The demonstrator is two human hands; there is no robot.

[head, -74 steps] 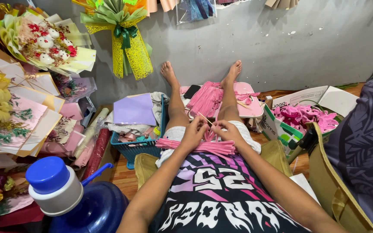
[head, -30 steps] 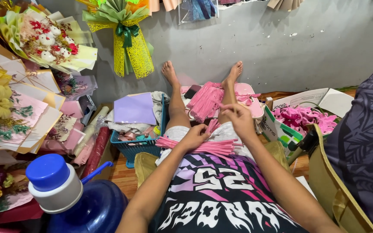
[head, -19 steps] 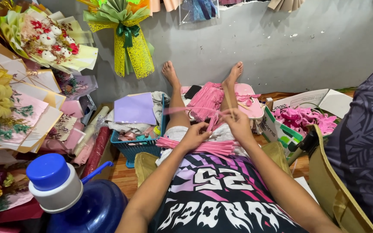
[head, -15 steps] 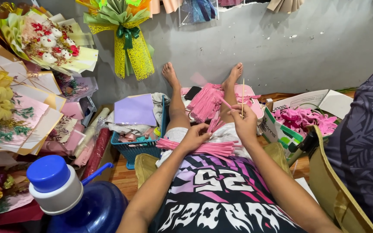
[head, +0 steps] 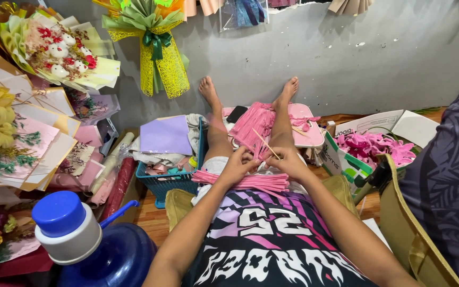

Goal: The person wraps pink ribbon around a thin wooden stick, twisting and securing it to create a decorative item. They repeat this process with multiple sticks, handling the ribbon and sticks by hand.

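Hands (head: pixel 264 162) hemmed in: blue basket (head: pixel 171 180) at 9 o'clock, flower box (head: pixel 367 149) at 3; gap between legs at 12 holds pink strips (head: pixel 253 125).

I see a wooden floor (head: pixel 150 220) carrying nearly everything. At near left a blue water jug (head: pixel 88 250) stands on it. Further off sits a blue basket (head: pixel 173 180) of papers, with wrapped rolls (head: pixel 115 172) beside it. At right rests a cardboard box (head: pixel 346 159) of pink flowers. Far off, by the wall, lies a pink tray (head: pixel 306 125).
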